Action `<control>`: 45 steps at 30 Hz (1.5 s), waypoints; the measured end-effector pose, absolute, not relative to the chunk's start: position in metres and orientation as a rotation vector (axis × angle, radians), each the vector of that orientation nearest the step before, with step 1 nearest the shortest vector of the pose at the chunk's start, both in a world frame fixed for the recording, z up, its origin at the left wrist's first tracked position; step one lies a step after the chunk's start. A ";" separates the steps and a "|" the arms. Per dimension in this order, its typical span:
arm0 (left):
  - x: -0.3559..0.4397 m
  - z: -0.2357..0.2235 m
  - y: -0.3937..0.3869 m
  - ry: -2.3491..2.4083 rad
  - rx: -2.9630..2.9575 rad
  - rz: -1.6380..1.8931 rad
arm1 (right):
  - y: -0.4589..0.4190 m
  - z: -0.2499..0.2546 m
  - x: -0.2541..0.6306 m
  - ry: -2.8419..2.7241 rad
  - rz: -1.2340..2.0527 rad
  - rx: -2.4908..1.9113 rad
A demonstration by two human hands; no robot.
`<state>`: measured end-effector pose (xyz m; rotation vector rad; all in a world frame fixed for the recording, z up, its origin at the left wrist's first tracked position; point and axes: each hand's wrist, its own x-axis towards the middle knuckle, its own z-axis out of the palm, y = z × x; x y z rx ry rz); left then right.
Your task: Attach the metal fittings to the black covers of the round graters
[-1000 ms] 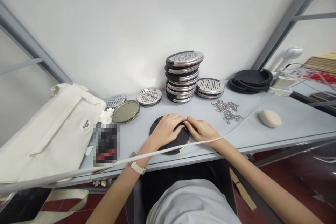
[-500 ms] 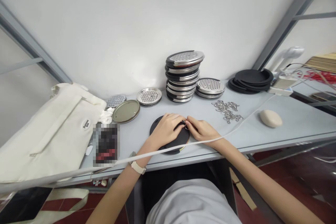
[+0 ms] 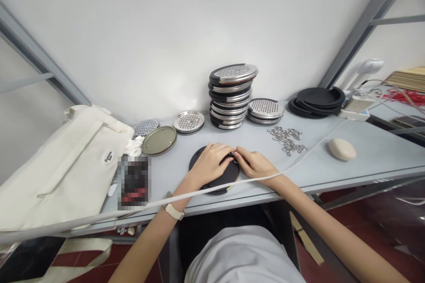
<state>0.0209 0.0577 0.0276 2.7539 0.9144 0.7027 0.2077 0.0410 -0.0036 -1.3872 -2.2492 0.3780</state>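
Observation:
A black round disc (image 3: 229, 176) lies flat on the grey table near its front edge. My left hand (image 3: 210, 164) rests on top of the disc, fingers curled and pressing it down. My right hand (image 3: 255, 164) sits at the disc's right edge, its fingertips pinched on a small metal ring (image 3: 235, 157) at the rim. The fingertips of both hands meet there. A white cable (image 3: 199, 192) runs across both wrists.
Behind stand a tall stack of perforated metal-and-black discs (image 3: 232, 96), a short stack (image 3: 266, 111), loose metal lids (image 3: 188, 122), a pile of metal hooks (image 3: 287, 139), black rings (image 3: 317, 101) and a beige oval sponge (image 3: 341, 149). A cream tote bag (image 3: 63, 163) fills the left.

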 end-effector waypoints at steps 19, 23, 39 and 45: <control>0.021 0.028 0.058 0.911 2.747 0.705 | 0.039 -0.004 0.208 -2.207 0.359 -1.355; 0.021 0.029 0.057 0.901 2.750 0.703 | 0.039 -0.002 0.208 -2.174 0.384 -1.358; 0.021 0.027 0.058 0.918 2.762 0.691 | 0.041 -0.005 0.208 -2.241 0.368 -1.351; 0.021 0.027 0.058 0.912 2.755 0.698 | 0.041 -0.004 0.208 -2.239 0.372 -1.361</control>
